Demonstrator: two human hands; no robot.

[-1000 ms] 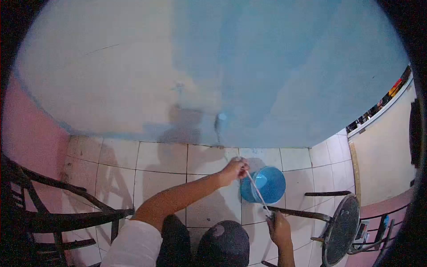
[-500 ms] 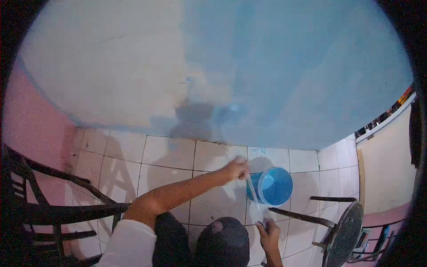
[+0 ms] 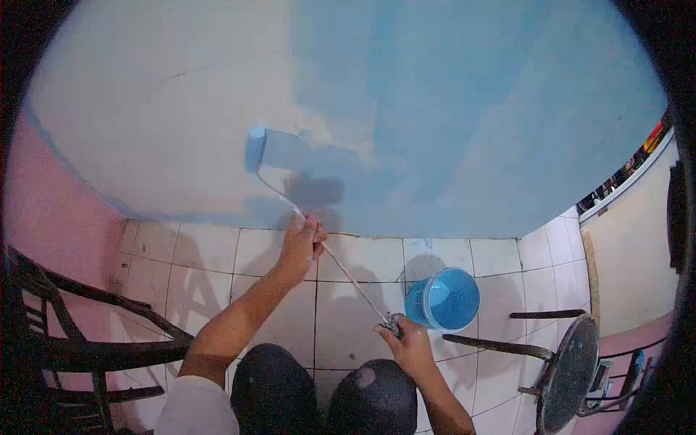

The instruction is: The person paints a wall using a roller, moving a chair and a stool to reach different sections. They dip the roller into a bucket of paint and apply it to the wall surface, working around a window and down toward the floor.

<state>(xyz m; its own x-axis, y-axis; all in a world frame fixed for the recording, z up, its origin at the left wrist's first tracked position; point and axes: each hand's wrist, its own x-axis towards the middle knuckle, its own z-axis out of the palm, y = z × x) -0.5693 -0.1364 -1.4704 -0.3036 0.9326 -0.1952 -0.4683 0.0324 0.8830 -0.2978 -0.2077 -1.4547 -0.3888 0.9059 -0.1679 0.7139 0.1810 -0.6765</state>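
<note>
A paint roller (image 3: 255,150) loaded with blue rests against the wall, at the left end of a short blue strip. Its long thin rod runs down to the right. My left hand (image 3: 303,243) is closed around the upper part of that rod. Lower down, my right hand (image 3: 406,342) grips the dark handle end. Right of my hands stands a blue bucket (image 3: 451,299) with blue paint inside, tilted in my view. The wall (image 3: 159,123) is pale on the left and blue on the right.
A dark wooden chair (image 3: 101,353) stands at the left near the pink wall (image 3: 61,170). On the right is a round-seated stool (image 3: 569,373) with its legs toward the bucket. Tiles (image 3: 272,254) cover the floor and the lowest part of the wall.
The roller's rod has swung left and up, bringing the roller onto the pale wall area. My left hand moved left from beside the bucket; my right hand shifted slightly up and left.
</note>
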